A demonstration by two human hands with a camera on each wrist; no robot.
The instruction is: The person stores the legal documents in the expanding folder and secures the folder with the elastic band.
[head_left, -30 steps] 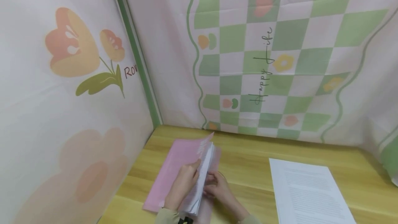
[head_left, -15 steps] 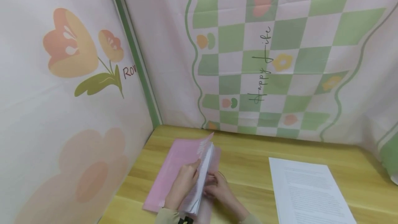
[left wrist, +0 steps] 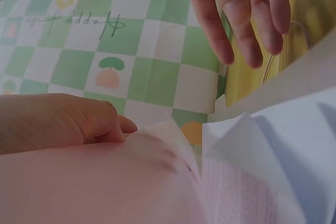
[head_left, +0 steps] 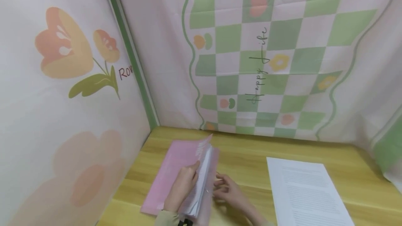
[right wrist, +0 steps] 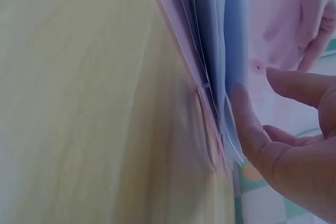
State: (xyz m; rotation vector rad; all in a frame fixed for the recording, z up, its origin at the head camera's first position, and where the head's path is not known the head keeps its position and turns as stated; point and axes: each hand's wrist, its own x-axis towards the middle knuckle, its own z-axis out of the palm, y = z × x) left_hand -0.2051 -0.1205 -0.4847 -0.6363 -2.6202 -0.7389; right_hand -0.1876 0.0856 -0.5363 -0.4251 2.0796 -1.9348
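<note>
The upper cover of a pink folder (head_left: 163, 177) is held by the left hand (head_left: 182, 186): near its free edge the cover is pinched, with the index finger laid straight along it. By this grip the edge is kept raised, so that the printed papers (head_left: 204, 170) inside can be seen as a loose stack, with their edges not fully aligned. Nothing is gripped by the right hand (head_left: 230, 193). Its fingers are spread a little and softly bent, and they are placed just beside the right edge of the folder. In the right wrist view one fingertip is seen very close to the papers, but whether they are touched cannot be told.

The folder is laid on the wooden counter (head_left: 245, 159), in the left part of it, and under the left hand. A printed sheet (head_left: 304, 191) is placed flat to the right, well apart from the folder. Behind the counter a cloth (head_left: 235, 37) with green and white checks is hung, on which the words "Happy Life" are printed.
</note>
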